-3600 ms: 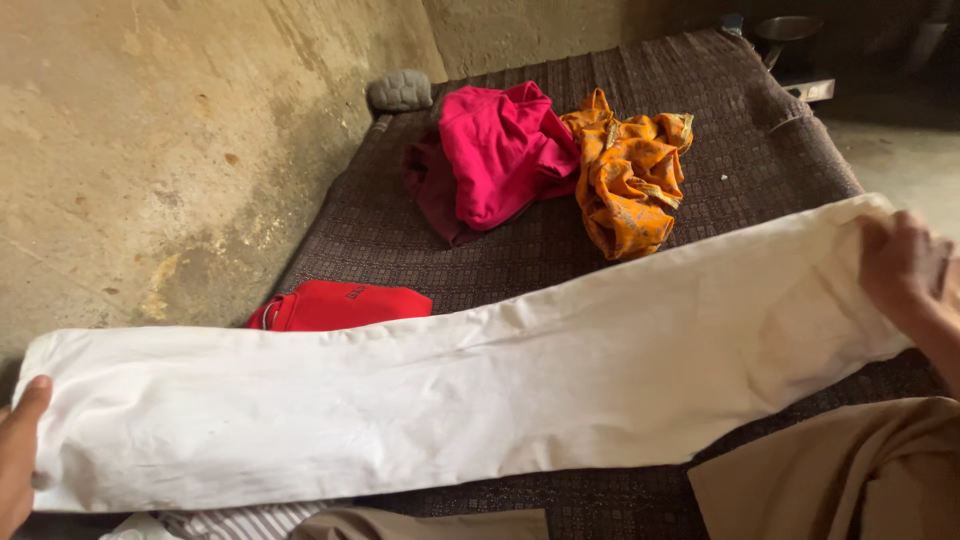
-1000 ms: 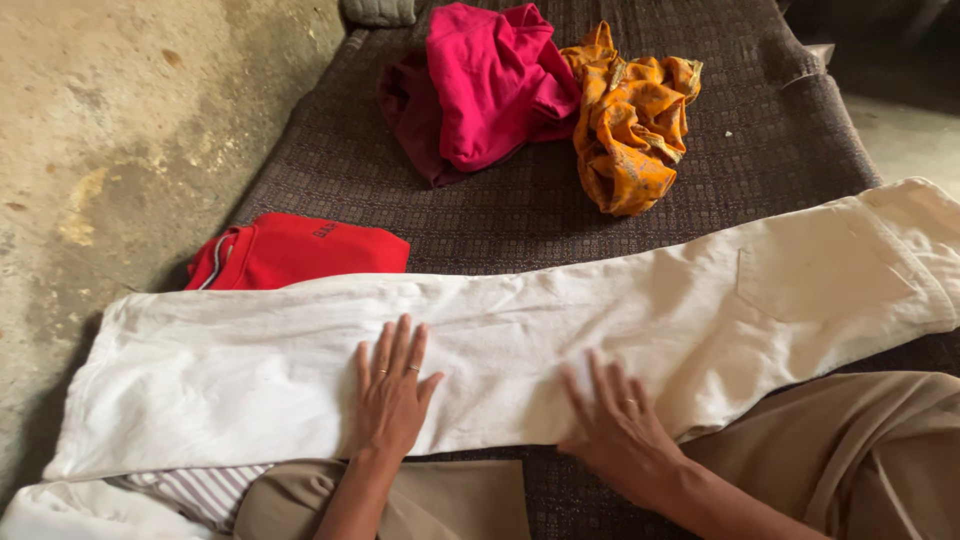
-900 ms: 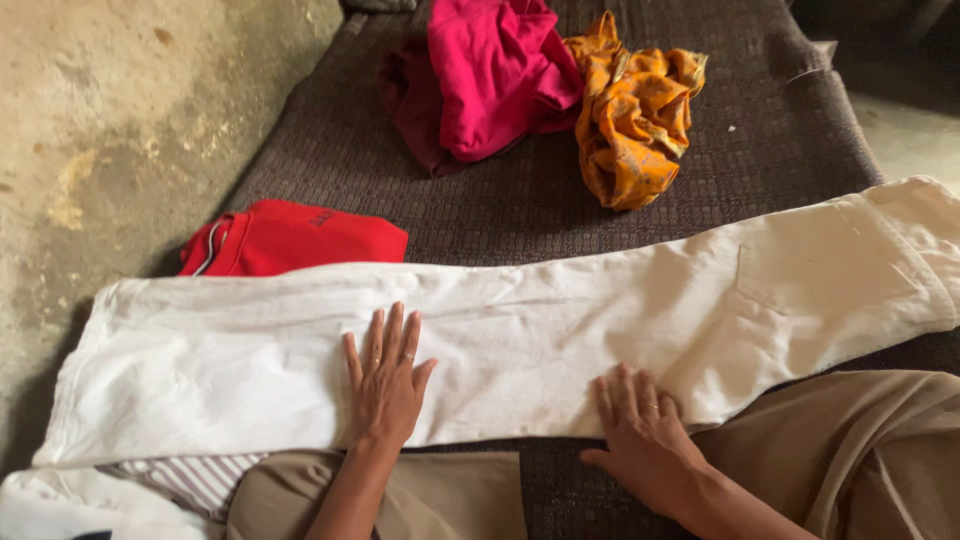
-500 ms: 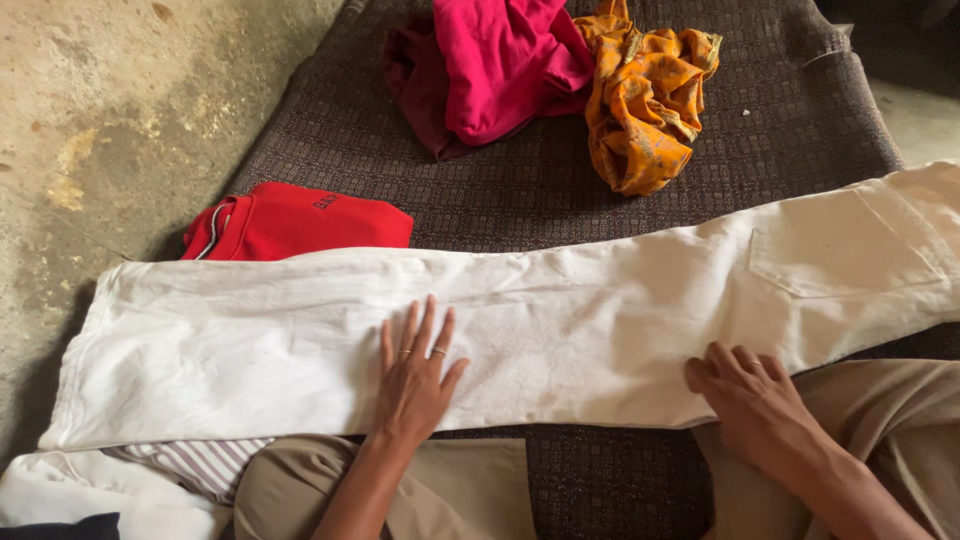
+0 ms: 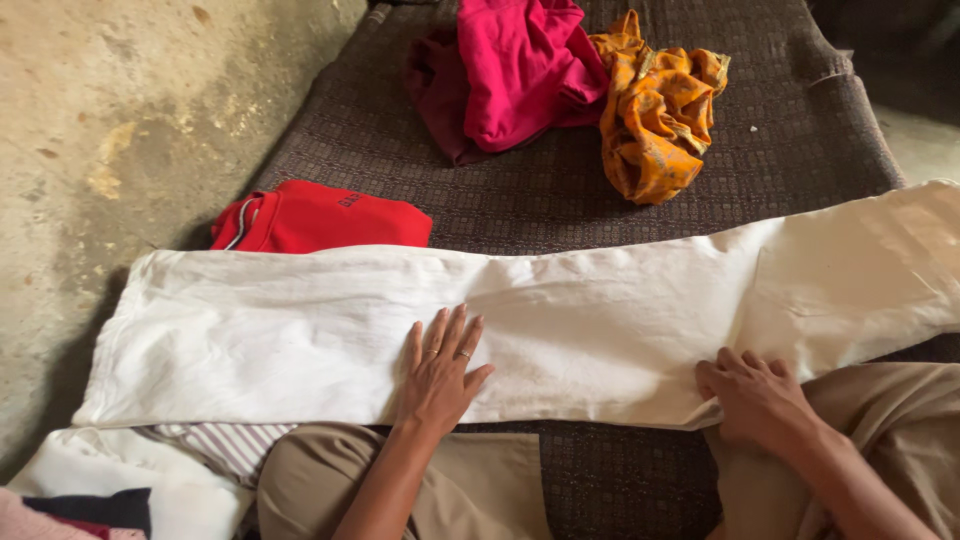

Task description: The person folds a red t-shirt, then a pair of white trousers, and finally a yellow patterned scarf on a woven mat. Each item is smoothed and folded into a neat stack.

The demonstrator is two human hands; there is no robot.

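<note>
White trousers (image 5: 600, 320) lie stretched flat across a dark woven mat (image 5: 790, 150), legs to the left, waist to the right. My left hand (image 5: 440, 372) rests flat on the middle of the trousers, fingers spread. My right hand (image 5: 757, 395) sits at the near edge of the trousers by the seat, fingers curled on the cloth edge next to my tan-clad knee (image 5: 880, 420).
A folded red garment (image 5: 320, 218) lies just beyond the trousers at left. A crumpled pink garment (image 5: 520, 70) and an orange patterned cloth (image 5: 655, 110) lie farther back. Striped and white clothes (image 5: 180, 470) sit near my left knee. A rough wall (image 5: 120, 150) borders the left.
The trousers were held up stretched between both hands, then laid flat. My right hand slid right along the near edge to the seat; my left hand stayed pressed on the middle.
</note>
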